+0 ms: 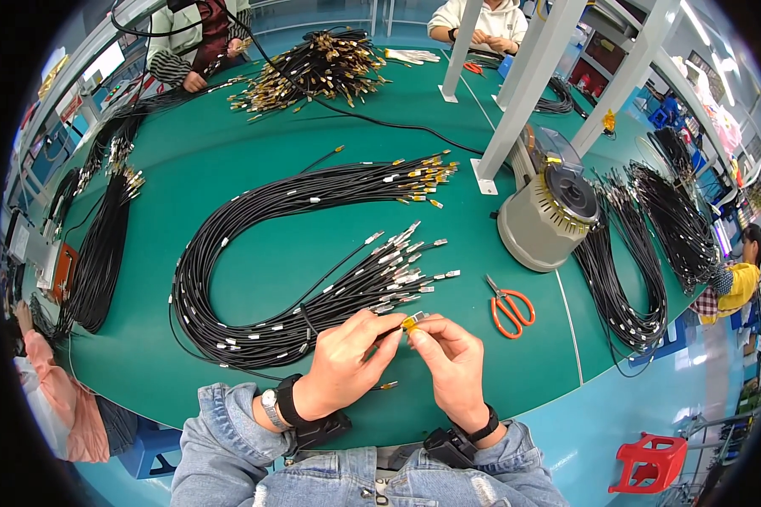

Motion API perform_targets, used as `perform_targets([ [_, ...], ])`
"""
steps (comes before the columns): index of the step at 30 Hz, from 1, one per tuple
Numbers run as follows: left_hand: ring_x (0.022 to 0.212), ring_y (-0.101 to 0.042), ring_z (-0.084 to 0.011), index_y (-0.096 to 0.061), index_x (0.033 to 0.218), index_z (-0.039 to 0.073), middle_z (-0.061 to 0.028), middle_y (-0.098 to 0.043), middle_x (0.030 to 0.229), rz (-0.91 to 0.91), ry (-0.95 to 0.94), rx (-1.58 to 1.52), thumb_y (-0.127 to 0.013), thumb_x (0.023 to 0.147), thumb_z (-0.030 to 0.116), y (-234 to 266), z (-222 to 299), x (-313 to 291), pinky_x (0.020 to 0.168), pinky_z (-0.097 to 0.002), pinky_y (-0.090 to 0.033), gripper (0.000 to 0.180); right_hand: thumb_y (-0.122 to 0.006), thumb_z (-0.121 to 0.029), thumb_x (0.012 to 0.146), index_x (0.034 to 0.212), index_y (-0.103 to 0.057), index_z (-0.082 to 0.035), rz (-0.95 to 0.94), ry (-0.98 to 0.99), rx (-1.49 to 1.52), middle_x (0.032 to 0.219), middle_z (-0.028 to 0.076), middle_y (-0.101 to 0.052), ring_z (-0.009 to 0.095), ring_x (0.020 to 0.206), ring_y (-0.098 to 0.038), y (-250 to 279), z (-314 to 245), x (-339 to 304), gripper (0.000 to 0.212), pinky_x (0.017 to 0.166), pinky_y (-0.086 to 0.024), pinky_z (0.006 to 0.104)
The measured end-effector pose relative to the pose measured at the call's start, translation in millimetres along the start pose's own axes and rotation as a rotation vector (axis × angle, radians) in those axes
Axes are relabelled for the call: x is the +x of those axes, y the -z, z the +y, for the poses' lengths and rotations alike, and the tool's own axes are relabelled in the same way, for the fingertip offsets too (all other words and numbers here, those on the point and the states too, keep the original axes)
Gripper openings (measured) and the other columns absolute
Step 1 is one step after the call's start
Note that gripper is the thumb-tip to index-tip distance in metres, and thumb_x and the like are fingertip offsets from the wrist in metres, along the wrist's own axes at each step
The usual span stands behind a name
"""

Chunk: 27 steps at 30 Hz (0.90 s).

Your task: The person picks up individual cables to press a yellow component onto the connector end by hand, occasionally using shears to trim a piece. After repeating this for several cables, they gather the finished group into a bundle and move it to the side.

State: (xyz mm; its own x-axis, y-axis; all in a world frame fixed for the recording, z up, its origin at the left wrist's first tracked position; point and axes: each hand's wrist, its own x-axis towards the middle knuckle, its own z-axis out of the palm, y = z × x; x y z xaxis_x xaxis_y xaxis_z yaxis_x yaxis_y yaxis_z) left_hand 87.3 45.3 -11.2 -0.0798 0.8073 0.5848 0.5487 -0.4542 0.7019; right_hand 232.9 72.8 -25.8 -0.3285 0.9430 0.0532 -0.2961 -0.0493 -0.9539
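Note:
Close to the table's front edge, my left hand and my right hand meet with fingertips pinched. Between them is a cable end, a metal connector with a yellow band around it. My left fingers grip its black cable side, and my right thumb and fingers press at the yellow band. Just beyond my hands lies a thick U-shaped bundle of black cables. Its upper ends carry yellow-wrapped connectors; the lower ends show bare silvery connectors. Orange-handled scissors lie spread to the right of my right hand.
A grey round tape dispenser stands by white metal posts. More cable bundles lie at the right and left. A cable heap sits at the back. Co-workers sit around the green table; a red stool stands on the floor.

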Motion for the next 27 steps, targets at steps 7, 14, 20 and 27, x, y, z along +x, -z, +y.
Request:
perform_targets([
  [7, 0.047, -0.048, -0.0108, -0.065, 0.092, 0.001, -0.0053, -0.056, 0.065, -0.022, 0.075, -0.046, -0.065, 0.076, -0.002, 1.5, 3.1, 0.6, 0.042, -0.0237, -0.036, 0.017, -0.059, -0.001, 0.086, 0.093, -0.06, 0.005, -0.011, 0.015, 0.02, 0.09, 0.006, -0.059, 0.011, 0.081, -0.056, 0.7, 1.1, -1.2, 0.009, 0.075, -0.045, 0.0232],
  [14, 0.052, -0.058, -0.0183, -0.061, 0.091, 0.001, -0.0083, -0.06, 0.07, -0.049, -0.019, 0.048, -0.063, 0.08, 0.002, 1.3, -3.9, -3.1, 0.043, -0.0279, -0.044, 0.011, -0.059, -0.001, 0.086, 0.093, -0.06, 0.005, -0.019, 0.019, 0.018, 0.089, 0.006, -0.059, 0.011, 0.08, -0.056, -0.3, 1.1, -2.4, 0.009, 0.075, -0.045, 0.0228],
  [20, 0.051, -0.059, -0.0209, -0.058, 0.087, 0.0, -0.0087, -0.059, 0.067, -0.078, -0.093, 0.162, -0.062, 0.082, 0.004, 3.4, -4.9, -3.8, 0.042, -0.03, -0.044, 0.007, -0.059, -0.001, 0.086, 0.092, -0.06, 0.004, -0.034, 0.047, -0.012, 0.089, 0.005, -0.058, 0.01, 0.079, -0.055, -2.6, -2.3, -1.3, 0.008, 0.073, -0.044, 0.022],
  [27, 0.048, -0.058, -0.0215, -0.056, 0.084, 0.001, -0.0086, -0.056, 0.061, -0.125, -0.054, 0.173, -0.06, 0.086, 0.007, 4.5, -3.0, -4.4, 0.04, -0.0312, -0.042, 0.007, -0.059, -0.001, 0.086, 0.09, -0.06, 0.004, -0.024, 0.071, -0.045, 0.088, 0.005, -0.058, 0.01, 0.079, -0.054, -3.6, -2.4, -1.2, 0.006, 0.071, -0.043, 0.0217],
])
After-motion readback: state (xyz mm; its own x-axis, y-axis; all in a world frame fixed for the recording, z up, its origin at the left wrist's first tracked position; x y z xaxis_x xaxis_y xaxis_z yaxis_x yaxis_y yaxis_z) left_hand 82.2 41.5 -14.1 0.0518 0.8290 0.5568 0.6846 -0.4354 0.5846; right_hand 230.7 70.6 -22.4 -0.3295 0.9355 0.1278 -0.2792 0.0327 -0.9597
